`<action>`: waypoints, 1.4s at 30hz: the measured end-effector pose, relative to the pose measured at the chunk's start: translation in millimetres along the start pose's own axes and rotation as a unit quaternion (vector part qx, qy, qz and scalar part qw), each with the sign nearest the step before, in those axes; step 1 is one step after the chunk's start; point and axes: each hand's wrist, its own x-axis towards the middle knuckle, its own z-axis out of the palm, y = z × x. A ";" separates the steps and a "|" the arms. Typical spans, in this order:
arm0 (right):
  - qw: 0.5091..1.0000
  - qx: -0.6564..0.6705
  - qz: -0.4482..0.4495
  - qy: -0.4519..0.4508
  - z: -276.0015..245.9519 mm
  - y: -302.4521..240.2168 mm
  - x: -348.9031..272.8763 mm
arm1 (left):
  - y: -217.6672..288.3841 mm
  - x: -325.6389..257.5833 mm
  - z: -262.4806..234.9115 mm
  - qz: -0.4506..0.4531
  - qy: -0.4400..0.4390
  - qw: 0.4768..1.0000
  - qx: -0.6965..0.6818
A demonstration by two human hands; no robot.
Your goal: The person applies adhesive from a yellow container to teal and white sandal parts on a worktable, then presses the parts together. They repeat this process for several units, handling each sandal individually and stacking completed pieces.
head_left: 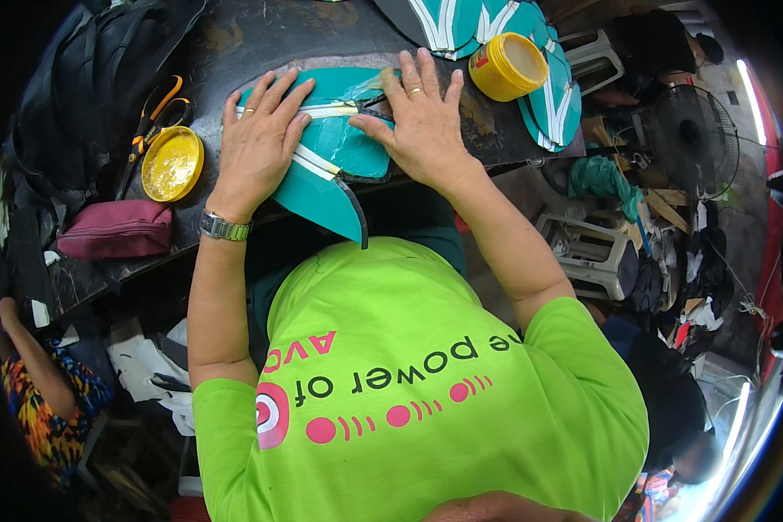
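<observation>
A teal, leaf-shaped sheet piece (322, 202) with white strips and a dark edging lies at the table's edge in front of me. My left hand (263, 143) rests flat on its left side, fingers stretched over the teal surface and the end of a white strip. At the right side, my right hand (428, 130) lies with fingers spread, its thumb reaching inward near a shiny, wet-looking patch. Neither hand grips anything. Close by my right hand stands an open yellow jar (506, 68) of pale paste, set against more teal pieces (555, 104).
Left on the dark table (235, 39) are a yellow lid (172, 163), orange-handled scissors (158, 113), a maroon zip pouch (116, 230) and heaped black material (78, 96). Plastic stools (583, 252) and a fan (692, 135) stand at right. Other people sit nearby.
</observation>
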 end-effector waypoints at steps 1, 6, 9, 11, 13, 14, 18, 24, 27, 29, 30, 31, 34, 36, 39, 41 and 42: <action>1.000 0.003 -0.021 0.022 2.2 3.2 1.5 | 0.1 0.1 0.1 0.002 0.009 1.000 -0.006; 0.997 -0.026 -0.069 0.000 10.0 3.3 6.5 | 1.1 0.4 0.0 -0.002 0.012 1.000 -0.015; 0.994 -0.023 -0.106 0.008 14.0 0.4 13.0 | -0.3 -0.1 0.2 -0.001 0.015 1.000 -0.020; 0.995 -0.004 -0.099 -0.017 16.5 1.9 16.6 | -1.4 -0.4 1.7 -0.010 0.016 0.999 -0.030; 0.995 0.019 -0.100 -0.023 18.4 6.0 18.4 | -2.5 -0.4 3.6 -0.016 0.023 0.999 -0.033; 0.994 0.029 -0.099 -0.030 18.7 8.7 18.6 | -2.9 -0.1 4.4 -0.018 0.027 0.999 -0.030; 0.982 0.111 -0.140 -0.057 17.6 15.1 15.2 | -4.5 1.9 3.8 -0.016 0.016 0.999 -0.025; 0.939 0.281 -0.165 -0.113 -0.4 18.6 6.9 | -5.0 7.0 -0.2 -0.034 -0.011 0.998 -0.042; 0.908 0.384 -0.144 -0.081 -15.6 21.5 3.7 | -4.3 18.0 9.3 -0.059 0.003 0.998 0.017; 0.909 0.395 -0.129 -0.036 -25.4 22.5 -1.5 | -5.7 30.0 18.8 -0.075 0.007 0.996 0.040; 0.928 0.343 -0.144 -0.021 -27.5 19.8 -4.5 | -6.4 35.8 23.9 -0.081 0.009 0.995 0.053; 0.943 0.301 -0.135 -0.028 -28.0 15.8 -8.6 | -7.2 41.2 28.8 -0.089 0.007 0.994 0.065; 0.979 0.155 -0.132 -0.031 -19.1 -3.5 -21.1 | -10.2 52.4 40.1 -0.076 0.034 0.995 0.061; 0.986 0.099 -0.136 -0.022 -9.8 -12.1 -22.4 | -11.2 53.3 43.9 -0.073 0.049 0.995 0.055; 0.988 0.035 -0.145 -0.033 -1.2 -13.1 -21.1 | -12.4 52.0 45.6 -0.073 0.052 0.995 0.052; 0.987 0.031 -0.153 -0.030 0.3 -9.3 -18.8 | -13.2 51.8 45.5 -0.070 0.057 0.995 0.049; 0.987 0.030 -0.155 -0.044 0.2 -7.3 -18.0 | -13.6 51.8 45.4 -0.073 0.051 0.995 0.047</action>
